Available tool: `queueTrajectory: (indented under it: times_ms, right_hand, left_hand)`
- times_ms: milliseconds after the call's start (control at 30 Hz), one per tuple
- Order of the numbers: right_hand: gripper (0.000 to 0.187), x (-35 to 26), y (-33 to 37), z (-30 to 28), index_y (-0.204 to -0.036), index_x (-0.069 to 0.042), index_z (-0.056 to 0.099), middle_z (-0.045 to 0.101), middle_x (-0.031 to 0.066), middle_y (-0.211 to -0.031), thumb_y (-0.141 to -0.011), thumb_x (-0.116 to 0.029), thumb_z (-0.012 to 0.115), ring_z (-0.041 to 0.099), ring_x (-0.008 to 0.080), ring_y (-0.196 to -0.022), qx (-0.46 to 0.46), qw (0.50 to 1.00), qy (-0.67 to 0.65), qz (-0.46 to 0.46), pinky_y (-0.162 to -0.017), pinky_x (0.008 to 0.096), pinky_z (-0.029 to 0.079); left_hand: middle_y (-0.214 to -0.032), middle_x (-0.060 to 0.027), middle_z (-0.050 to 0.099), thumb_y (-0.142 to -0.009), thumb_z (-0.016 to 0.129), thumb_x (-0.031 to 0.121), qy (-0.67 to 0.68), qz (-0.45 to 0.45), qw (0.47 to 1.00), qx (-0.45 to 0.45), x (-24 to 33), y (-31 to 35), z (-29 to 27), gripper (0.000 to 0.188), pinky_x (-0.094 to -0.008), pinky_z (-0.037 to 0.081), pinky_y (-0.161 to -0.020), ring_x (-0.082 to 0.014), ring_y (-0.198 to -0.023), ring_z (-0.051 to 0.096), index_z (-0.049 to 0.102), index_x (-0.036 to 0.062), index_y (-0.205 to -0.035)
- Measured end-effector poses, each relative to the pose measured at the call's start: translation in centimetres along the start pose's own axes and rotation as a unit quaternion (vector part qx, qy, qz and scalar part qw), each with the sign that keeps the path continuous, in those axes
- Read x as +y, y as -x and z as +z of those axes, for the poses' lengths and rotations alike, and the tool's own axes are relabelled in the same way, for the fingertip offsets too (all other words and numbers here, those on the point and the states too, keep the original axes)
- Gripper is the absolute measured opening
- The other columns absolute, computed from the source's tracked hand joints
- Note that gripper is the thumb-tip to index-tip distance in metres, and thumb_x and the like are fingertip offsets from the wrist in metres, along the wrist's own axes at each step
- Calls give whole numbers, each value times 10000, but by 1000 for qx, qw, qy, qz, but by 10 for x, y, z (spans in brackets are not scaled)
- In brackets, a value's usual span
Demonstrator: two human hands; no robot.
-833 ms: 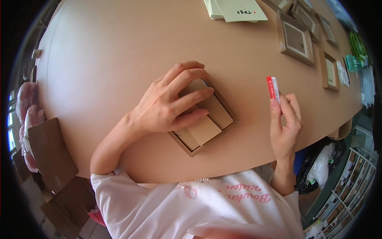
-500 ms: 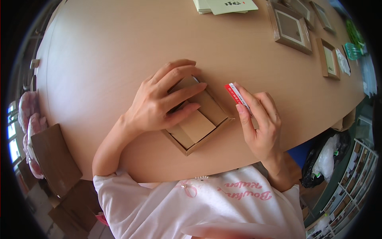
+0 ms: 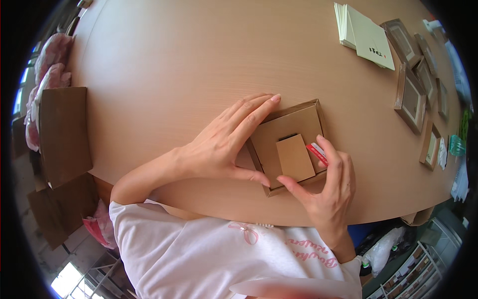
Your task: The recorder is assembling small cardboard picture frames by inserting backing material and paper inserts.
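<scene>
Left hand [image 3: 219,149] lies flat, open, steadying the frame [image 3: 289,144] near the table [image 3: 164,74] edge; right hand [image 3: 326,192] pinches a red-white tube [image 3: 317,153] against it; the tube could slip and smear the backing

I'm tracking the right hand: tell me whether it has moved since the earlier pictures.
Yes. The right hand, holding a small red-and-white item, has come leftward across the table to the cardboard box, which it now touches.

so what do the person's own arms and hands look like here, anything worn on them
Both forearms are bare. The left hand and right hand wear no gloves, and no watch or bracelet shows. A white short-sleeved shirt with pink lettering and a small pink bow print covers the upper arms. The nails look short and unpainted.
</scene>
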State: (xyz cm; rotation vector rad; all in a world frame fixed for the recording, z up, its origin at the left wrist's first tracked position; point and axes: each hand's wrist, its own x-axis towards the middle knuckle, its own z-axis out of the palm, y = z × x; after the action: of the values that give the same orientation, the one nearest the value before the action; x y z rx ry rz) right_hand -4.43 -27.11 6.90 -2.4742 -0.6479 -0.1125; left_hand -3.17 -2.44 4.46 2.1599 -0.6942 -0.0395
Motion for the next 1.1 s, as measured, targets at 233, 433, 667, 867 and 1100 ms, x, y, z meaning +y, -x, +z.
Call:
queueTrajectory:
  times_ms: [233, 433, 667, 867, 1100]
  right_hand:
    - [592, -16, -3, 7, -1224, 14, 566, 556, 146, -1074, -753, -231, 828, 622, 301, -918, -29, 999, 37, -1, -716, 402, 552]
    - [553, -31, -8, -13, -1203, 16, 557, 544, 146, -1100, -719, -161, 756, 617, 299, -967, -31, 997, 17, 63, -707, 380, 536]
    - [546, -36, -10, -38, -1194, 11, 550, 544, 177, -1063, -736, -201, 759, 620, 344, -907, -140, 987, 8, 83, -743, 418, 543]
    - [562, -32, -15, -20, -1196, -8, 544, 538, 162, -1056, -703, -167, 763, 618, 348, -913, -124, 988, 12, 90, -748, 437, 530]
    - [546, -30, -19, -8, -1192, 2, 540, 525, 165, -1072, -710, -125, 761, 605, 353, -955, -81, 992, 76, 59, -786, 442, 525]
  left_hand:
    - [-1481, -241, 405, -692, 816, 579, -26, 21, 999, -8, -6, 3, 7, 1169, -516, 395, -1087, -421, -1367, 403, 278, -50, -1518]
    - [-1475, -250, 402, -676, 798, 602, 18, 14, 1000, 17, -9, 3, 7, 1218, -519, 396, -1081, -411, -1364, 403, 230, -51, -1532]
    - [-1465, -242, 409, -626, 875, 388, 38, 9, 999, 16, -5, 6, 7, 1263, -487, 371, -1111, -402, -1359, 390, 140, -24, -1567]
    - [-1470, -220, 438, -656, 815, 558, 19, 7, 1000, 15, -7, 8, 10, 1252, -504, 387, -1095, -404, -1366, 401, 185, -52, -1550]
    - [-1471, -219, 437, -657, 804, 565, 2, 28, 999, 27, -9, 4, 8, 1215, -494, 404, -1083, -394, -1361, 413, 233, -32, -1548]
